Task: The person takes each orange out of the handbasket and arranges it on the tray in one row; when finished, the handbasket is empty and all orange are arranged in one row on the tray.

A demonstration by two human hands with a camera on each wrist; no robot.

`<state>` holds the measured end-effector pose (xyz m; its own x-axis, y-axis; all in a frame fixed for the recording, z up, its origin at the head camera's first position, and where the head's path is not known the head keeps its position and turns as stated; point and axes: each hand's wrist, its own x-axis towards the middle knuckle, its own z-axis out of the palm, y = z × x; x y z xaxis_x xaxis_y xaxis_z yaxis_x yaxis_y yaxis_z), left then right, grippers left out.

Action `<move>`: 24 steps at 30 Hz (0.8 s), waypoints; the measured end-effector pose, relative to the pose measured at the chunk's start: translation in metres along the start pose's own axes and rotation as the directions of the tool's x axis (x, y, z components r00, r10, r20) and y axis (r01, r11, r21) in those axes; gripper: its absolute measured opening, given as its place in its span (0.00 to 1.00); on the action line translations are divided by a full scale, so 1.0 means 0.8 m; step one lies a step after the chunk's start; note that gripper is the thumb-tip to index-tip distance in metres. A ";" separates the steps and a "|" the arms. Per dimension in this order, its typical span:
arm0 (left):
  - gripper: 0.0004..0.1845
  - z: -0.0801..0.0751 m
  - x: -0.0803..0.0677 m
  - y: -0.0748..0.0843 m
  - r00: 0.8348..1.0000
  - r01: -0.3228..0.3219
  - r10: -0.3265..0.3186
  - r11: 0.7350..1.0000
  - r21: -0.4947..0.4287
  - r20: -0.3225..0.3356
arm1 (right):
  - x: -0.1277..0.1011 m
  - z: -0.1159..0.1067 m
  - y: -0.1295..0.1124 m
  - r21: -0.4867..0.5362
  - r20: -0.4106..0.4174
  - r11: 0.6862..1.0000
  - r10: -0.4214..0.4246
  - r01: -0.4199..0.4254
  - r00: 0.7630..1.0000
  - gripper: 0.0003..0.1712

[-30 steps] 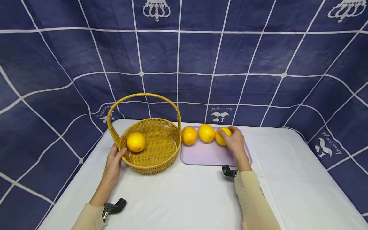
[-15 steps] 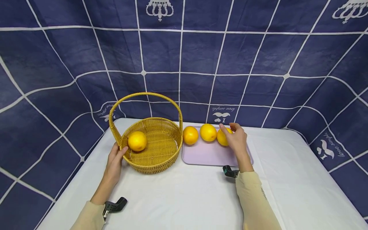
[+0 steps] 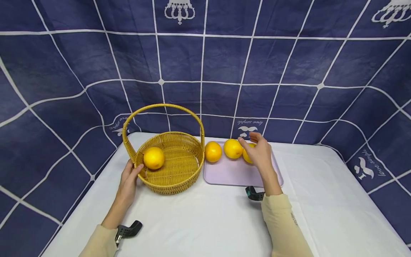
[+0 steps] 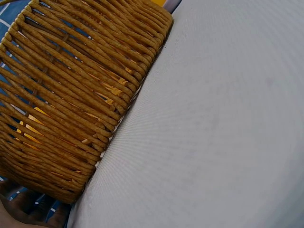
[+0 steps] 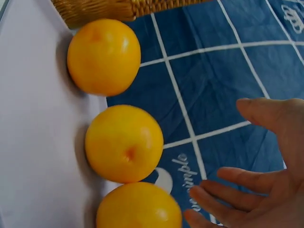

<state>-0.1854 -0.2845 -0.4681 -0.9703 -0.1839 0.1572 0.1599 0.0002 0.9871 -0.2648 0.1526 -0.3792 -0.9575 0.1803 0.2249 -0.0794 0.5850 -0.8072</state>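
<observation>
Woven yellow wicker fills our left side: the basket (image 3: 170, 162) sits on the white table (image 3: 208, 221), and our left hand (image 3: 128, 184) rests against its near-left wall, fingers lying loosely on the weave, thumb at the rim. One orange (image 3: 154, 158) lies inside it. Beside it on the right, the lilac tray (image 3: 231, 175) carries three oranges in a row along its far edge. Our right hand (image 3: 258, 153) hovers over the rightmost orange (image 3: 246, 156), fingers spread and relaxed, gripping nothing, partly hiding it. That makes four oranges, one basket, one tray. Blue checked cloth (image 3: 205, 60) backs everything.
</observation>
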 end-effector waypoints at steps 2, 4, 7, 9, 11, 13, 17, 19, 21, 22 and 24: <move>0.28 -0.001 0.000 0.000 1.000 0.003 -0.003 1.000 -0.006 -0.005 | -0.003 0.001 -0.006 -0.010 0.022 1.000 -0.017 0.018 1.000 0.39; 0.29 -0.001 -0.001 0.000 1.000 0.003 -0.003 1.000 -0.003 -0.006 | -0.007 0.002 -0.014 -0.009 0.051 0.999 -0.037 0.038 0.998 0.38; 0.29 -0.002 -0.001 0.000 1.000 0.008 -0.008 1.000 0.011 0.001 | -0.013 0.001 -0.026 0.003 0.095 0.998 -0.065 0.065 0.993 0.38; 0.30 -0.001 -0.001 -0.001 1.000 0.012 -0.012 1.000 0.028 0.008 | -0.018 0.001 -0.034 0.010 0.130 0.996 -0.086 0.085 0.988 0.38; 0.31 -0.001 -0.001 -0.001 1.000 0.015 -0.015 0.999 0.031 0.009 | -0.023 0.001 -0.043 0.019 0.167 0.995 -0.098 0.096 0.981 0.39; 0.30 -0.001 -0.001 -0.001 1.000 0.015 -0.015 1.000 0.024 0.003 | -0.028 0.002 -0.052 0.021 0.203 0.994 -0.105 0.103 0.974 0.38; 0.29 -0.002 -0.001 -0.001 1.000 0.012 -0.012 1.000 0.015 -0.004 | -0.039 0.005 -0.066 0.048 0.263 0.992 -0.122 0.113 0.957 0.35; 0.30 -0.002 -0.001 -0.001 1.000 0.009 -0.009 1.000 0.017 -0.003 | -0.043 0.008 -0.071 0.071 0.285 0.990 -0.138 0.123 0.949 0.33; 0.30 -0.002 -0.001 -0.002 1.000 0.011 -0.011 0.999 0.033 -0.003 | -0.047 0.011 -0.074 0.098 0.314 0.986 -0.158 0.134 0.936 0.32; 0.30 -0.002 -0.001 -0.002 1.000 0.012 -0.012 0.999 0.036 -0.003 | -0.049 0.013 -0.076 0.106 0.327 0.985 -0.165 0.137 0.931 0.31; 0.30 -0.002 -0.001 -0.003 1.000 0.017 -0.017 0.999 0.052 -0.005 | -0.054 0.017 -0.080 0.117 0.350 0.982 -0.178 0.146 0.920 0.30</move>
<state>-0.1844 -0.2860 -0.4704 -0.9718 -0.1892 0.1405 0.1337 0.0480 0.9899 -0.2224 0.0968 -0.3447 -0.9635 -0.2150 0.1596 -0.2500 0.5086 -0.8239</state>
